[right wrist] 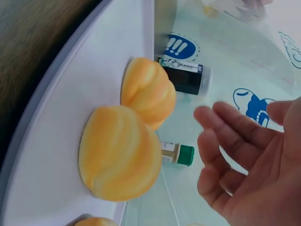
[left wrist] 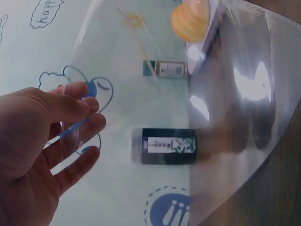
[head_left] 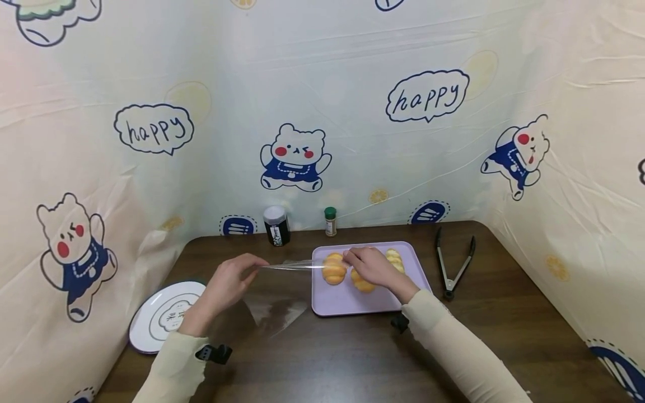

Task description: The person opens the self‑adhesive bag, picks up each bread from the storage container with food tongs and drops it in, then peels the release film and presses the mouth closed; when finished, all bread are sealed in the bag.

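My left hand [head_left: 229,282] pinches the edge of a clear plastic bag [left wrist: 244,80] between thumb and fingers. The bag hangs over the table, and its upper edge stretches toward the tray in the head view. My right hand [head_left: 373,266] is over the lilac tray [head_left: 332,305], above the bread rolls. In the right wrist view, its fingers [right wrist: 235,134] are loosely bent, with nothing between them and the thumb. Two orange-yellow rolls, one nearer [right wrist: 120,153] and one farther [right wrist: 148,92], lie on the tray. A paler roll [head_left: 394,258] is partly behind my right hand.
Black-handled tongs [head_left: 450,268] lie spread open right of the tray. A white plate [head_left: 151,319] is at the table's left edge. Along the back stand a dark jar [head_left: 276,226] and a small green-capped bottle [head_left: 330,222]. Patterned cloth [head_left: 353,168] surrounds the wooden table [head_left: 322,364].
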`<state>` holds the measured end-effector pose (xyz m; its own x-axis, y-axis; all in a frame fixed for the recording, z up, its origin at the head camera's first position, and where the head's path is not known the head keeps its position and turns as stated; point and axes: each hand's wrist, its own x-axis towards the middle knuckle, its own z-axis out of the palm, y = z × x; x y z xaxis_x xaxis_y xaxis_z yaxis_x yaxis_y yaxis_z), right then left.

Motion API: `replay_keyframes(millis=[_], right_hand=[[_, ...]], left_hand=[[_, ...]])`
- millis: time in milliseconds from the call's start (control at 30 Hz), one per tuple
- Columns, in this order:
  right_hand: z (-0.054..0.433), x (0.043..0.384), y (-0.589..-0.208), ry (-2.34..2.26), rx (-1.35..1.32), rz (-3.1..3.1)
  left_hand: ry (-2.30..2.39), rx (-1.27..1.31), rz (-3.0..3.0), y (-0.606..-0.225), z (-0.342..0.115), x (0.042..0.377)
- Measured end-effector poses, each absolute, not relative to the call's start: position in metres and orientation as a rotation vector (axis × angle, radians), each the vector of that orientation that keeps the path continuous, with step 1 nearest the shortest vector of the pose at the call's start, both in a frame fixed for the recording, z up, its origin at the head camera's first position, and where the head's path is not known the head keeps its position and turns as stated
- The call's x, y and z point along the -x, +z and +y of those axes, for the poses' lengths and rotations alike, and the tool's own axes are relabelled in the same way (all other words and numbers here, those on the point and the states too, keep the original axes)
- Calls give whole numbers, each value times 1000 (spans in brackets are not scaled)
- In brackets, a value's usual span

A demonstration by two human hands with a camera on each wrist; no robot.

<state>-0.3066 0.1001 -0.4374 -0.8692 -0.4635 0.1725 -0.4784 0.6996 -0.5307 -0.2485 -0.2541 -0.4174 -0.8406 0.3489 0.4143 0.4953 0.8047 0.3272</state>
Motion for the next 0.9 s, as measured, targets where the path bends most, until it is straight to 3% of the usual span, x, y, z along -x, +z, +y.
replay_keyframes(millis=[400, 900], right_hand=[[98, 303, -435, 1492, -1076, -2915], [84, 302, -432, 1422, -1040, -2890]], left_hand=[[-634, 777, -2622, -421, -237, 246], [-613, 904, -2608, -421, -226, 248]])
